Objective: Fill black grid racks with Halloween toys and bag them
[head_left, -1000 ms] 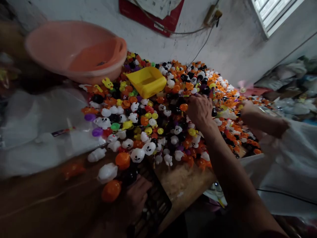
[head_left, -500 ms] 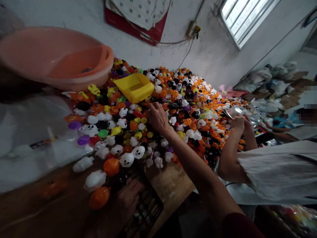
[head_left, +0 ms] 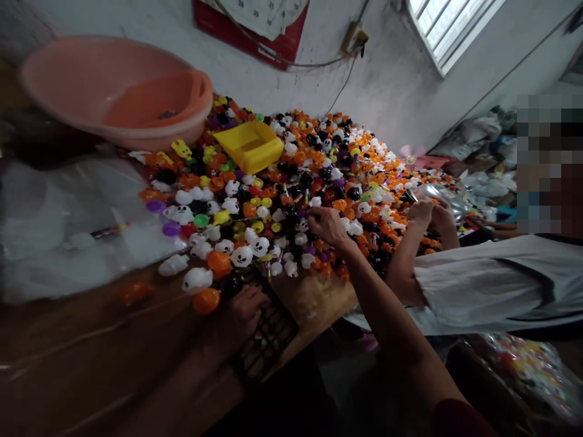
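Observation:
My right hand [head_left: 328,227] is over the heap of small plastic toys [head_left: 346,209], its fingers bent and drawn together beside a white skull-faced toy [head_left: 303,225]. Whatever it may hold is hidden. In the dim foreground, my left hand [head_left: 248,309] rests at the left edge of a black grid tray [head_left: 273,337], fingers curled; their contents cannot be made out. Close by it lie a black toy [head_left: 231,283], an orange pumpkin toy [head_left: 206,301] and two white skull heads [head_left: 242,256]. Several grid cells hold small things too dark to name.
A yellow scoop [head_left: 250,149] lies on the heap. Behind it on the left stands a large pink basin [head_left: 113,136] with an orange one inside. Clear plastic bags [head_left: 82,212] cover the left side. At right, a co-worker's hands [head_left: 428,212] work near a metal bowl [head_left: 449,200].
My right hand has moved right across the heap, from beside the yellow scoop to near the white skull toy. My left hand stays by the tray. The view has shifted slightly.

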The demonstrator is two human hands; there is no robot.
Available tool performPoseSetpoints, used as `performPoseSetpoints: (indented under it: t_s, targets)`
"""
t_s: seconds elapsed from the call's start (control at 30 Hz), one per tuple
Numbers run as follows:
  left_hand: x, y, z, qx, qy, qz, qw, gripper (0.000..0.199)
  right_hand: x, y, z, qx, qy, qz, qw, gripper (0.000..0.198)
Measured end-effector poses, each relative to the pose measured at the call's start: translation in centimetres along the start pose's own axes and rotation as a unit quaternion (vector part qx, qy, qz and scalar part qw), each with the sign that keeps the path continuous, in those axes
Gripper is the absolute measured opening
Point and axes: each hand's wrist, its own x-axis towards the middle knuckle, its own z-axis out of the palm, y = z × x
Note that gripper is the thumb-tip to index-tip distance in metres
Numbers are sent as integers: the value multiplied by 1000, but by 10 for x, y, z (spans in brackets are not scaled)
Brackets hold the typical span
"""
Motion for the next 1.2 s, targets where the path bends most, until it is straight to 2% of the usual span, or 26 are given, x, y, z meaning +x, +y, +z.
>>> performPoseSetpoints:
  t_s: [0.07,0.13,0.27,0.37,0.5,0.57,0.67,0.77,0.83,0.93,1.03,1.2]
  targets:
    - [1,0,-2,2,-6,11,1000,31,4,8,-9,-74,57,72,993,31]
    - [0,-1,1,6,2,10,1000,32,10,11,-19,-135,85,110,981,32]
    - [-4,-2,12,0,10,-19,1000,35,32,-1,-26,-199,68,125,970,35]
    - [-5,-2,11,-15,-7,-22,1000,35,50,-21,-12,-204,28,143,968,34]
    - [-3,-3,5,-25,-15,-6,1000,33,66,-39,14,-165,18,127,978,34]
    - [-3,-5,4,-24,-7,1,1000,34,71,-37,15,-133,37,96,986,35]
    - [-3,-5,7,-25,-2,10,1000,35,79,-20,-2,-100,80,71,989,39]
    - [-3,-2,6,-19,21,7,1000,35,82,-3,-27,-109,110,67,986,39]
    - [-1,2,3,-11,42,14,999,34,80,3,-39,-129,96,58,985,38]
    - [3,6,-3,-7,59,38,998,34,76,6,-45,-165,71,50,983,36]
    - [4,6,-6,4,65,48,997,33,73,11,-42,-211,42,39,976,34]
    - [1,1,-6,10,38,54,998,34,75,29,-31,-300,-55,10,952,33]
